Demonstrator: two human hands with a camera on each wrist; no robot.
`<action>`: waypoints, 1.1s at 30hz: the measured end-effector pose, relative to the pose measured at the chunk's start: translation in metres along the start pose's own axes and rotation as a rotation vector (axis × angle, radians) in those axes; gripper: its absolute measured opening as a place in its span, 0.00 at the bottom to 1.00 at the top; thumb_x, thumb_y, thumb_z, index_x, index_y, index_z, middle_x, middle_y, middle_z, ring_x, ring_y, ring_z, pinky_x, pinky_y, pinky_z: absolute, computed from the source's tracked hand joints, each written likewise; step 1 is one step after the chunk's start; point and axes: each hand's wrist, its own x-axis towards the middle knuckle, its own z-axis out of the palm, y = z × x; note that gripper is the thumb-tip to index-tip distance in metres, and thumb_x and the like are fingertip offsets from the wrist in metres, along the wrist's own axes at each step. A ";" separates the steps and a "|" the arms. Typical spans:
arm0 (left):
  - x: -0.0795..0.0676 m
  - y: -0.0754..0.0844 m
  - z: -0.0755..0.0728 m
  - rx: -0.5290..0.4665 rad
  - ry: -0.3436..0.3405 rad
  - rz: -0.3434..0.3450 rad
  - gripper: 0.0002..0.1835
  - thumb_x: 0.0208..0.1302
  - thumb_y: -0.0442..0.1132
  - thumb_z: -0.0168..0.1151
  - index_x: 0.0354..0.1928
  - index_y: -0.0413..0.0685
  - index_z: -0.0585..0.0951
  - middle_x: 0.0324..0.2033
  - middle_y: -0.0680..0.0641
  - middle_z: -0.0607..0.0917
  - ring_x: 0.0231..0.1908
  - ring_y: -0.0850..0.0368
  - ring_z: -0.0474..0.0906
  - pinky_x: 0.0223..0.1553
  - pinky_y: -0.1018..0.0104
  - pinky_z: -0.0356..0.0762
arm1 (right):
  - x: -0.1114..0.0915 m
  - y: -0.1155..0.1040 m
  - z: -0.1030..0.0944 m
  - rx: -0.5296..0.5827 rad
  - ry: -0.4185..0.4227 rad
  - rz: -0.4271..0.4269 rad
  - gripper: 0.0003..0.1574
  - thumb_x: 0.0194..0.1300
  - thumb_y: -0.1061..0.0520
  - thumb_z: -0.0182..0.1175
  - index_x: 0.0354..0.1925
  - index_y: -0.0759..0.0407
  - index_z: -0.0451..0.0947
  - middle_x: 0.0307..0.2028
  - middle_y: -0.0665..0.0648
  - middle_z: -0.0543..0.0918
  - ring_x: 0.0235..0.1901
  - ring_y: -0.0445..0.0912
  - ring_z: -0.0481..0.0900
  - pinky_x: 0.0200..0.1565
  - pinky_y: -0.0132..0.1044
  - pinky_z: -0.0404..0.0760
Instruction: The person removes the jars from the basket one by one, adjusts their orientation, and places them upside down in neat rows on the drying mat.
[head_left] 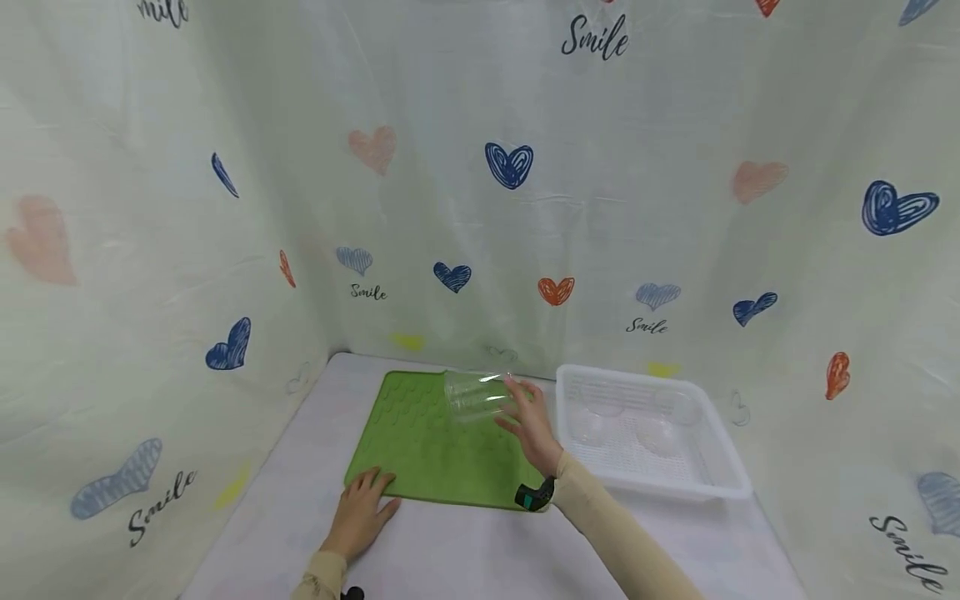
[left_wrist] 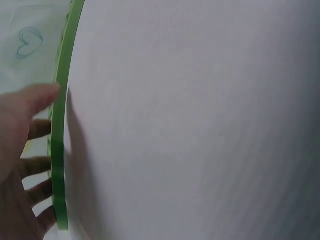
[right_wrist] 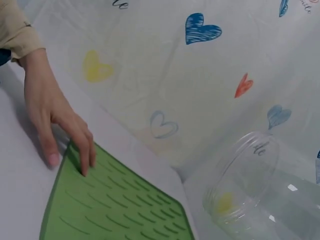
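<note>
My right hand (head_left: 532, 421) grips a clear plastic jar (head_left: 474, 396) by its right end. The jar lies on its side in the air over the green mat (head_left: 450, 467), its open mouth facing left. In the right wrist view, the threaded rim of the jar (right_wrist: 240, 175) shows at lower right. My left hand (head_left: 358, 517) rests on the mat's near left corner with fingers spread. In the left wrist view, the left hand's thumb (left_wrist: 42, 97) lies at the mat's green edge (left_wrist: 60, 120).
A white plastic basket (head_left: 656, 486) with a slotted bottom stands right of the mat, with clear round-rimmed things inside. Both sit on a white-covered table (head_left: 465, 550). A curtain (head_left: 637, 225) printed with hearts and "Smile" hangs behind and at both sides.
</note>
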 end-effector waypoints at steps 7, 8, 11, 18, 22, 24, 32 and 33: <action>-0.006 -0.008 -0.006 -0.083 -0.011 0.046 0.27 0.65 0.54 0.60 0.61 0.48 0.75 0.64 0.34 0.70 0.63 0.31 0.64 0.61 0.31 0.61 | 0.018 0.008 0.027 -0.203 0.099 -0.113 0.64 0.56 0.31 0.65 0.74 0.52 0.42 0.67 0.67 0.59 0.57 0.64 0.74 0.55 0.51 0.80; -0.006 -0.009 -0.006 -0.093 -0.011 0.054 0.28 0.65 0.54 0.60 0.61 0.47 0.75 0.64 0.34 0.70 0.63 0.30 0.64 0.61 0.31 0.61 | 0.020 0.009 0.030 -0.244 0.100 -0.138 0.64 0.55 0.30 0.65 0.75 0.50 0.42 0.68 0.67 0.58 0.57 0.63 0.74 0.55 0.52 0.79; -0.007 -0.011 -0.008 -0.107 -0.030 0.063 0.28 0.66 0.55 0.59 0.62 0.47 0.75 0.65 0.34 0.69 0.64 0.29 0.63 0.62 0.30 0.60 | 0.026 0.012 0.040 -0.324 0.097 -0.202 0.64 0.54 0.29 0.65 0.75 0.45 0.41 0.70 0.64 0.56 0.60 0.61 0.71 0.56 0.55 0.77; -0.005 -0.011 -0.012 -0.118 -0.079 0.055 0.29 0.67 0.56 0.56 0.64 0.47 0.73 0.66 0.34 0.68 0.65 0.31 0.62 0.64 0.32 0.58 | 0.042 0.016 0.064 -0.389 0.073 -0.349 0.63 0.56 0.34 0.67 0.75 0.45 0.41 0.71 0.65 0.54 0.67 0.64 0.60 0.58 0.59 0.74; -0.002 -0.012 -0.014 -0.119 -0.088 0.059 0.29 0.67 0.56 0.56 0.63 0.47 0.74 0.65 0.34 0.69 0.65 0.31 0.63 0.63 0.32 0.59 | 0.053 0.019 0.079 -0.432 0.065 -0.394 0.64 0.55 0.35 0.68 0.76 0.45 0.41 0.71 0.65 0.55 0.66 0.62 0.62 0.58 0.59 0.74; 0.000 -0.012 -0.015 -0.125 -0.092 0.067 0.29 0.67 0.56 0.55 0.63 0.47 0.75 0.64 0.34 0.70 0.64 0.30 0.64 0.62 0.32 0.61 | 0.059 0.021 0.086 -0.452 0.059 -0.406 0.63 0.54 0.35 0.68 0.76 0.44 0.42 0.71 0.64 0.56 0.66 0.62 0.62 0.59 0.59 0.73; 0.002 -0.015 -0.022 -0.147 -0.158 0.083 0.29 0.68 0.56 0.55 0.63 0.45 0.74 0.65 0.33 0.69 0.63 0.28 0.63 0.60 0.29 0.61 | 0.085 0.039 0.111 -0.581 0.036 -0.412 0.67 0.52 0.32 0.69 0.76 0.49 0.42 0.71 0.64 0.58 0.67 0.62 0.63 0.61 0.59 0.71; 0.002 -0.016 -0.022 -0.148 -0.162 0.087 0.29 0.68 0.56 0.55 0.63 0.45 0.74 0.65 0.33 0.69 0.63 0.29 0.63 0.60 0.29 0.61 | 0.087 0.041 0.114 -0.591 0.034 -0.416 0.67 0.52 0.32 0.69 0.76 0.50 0.42 0.71 0.64 0.58 0.67 0.62 0.63 0.62 0.60 0.70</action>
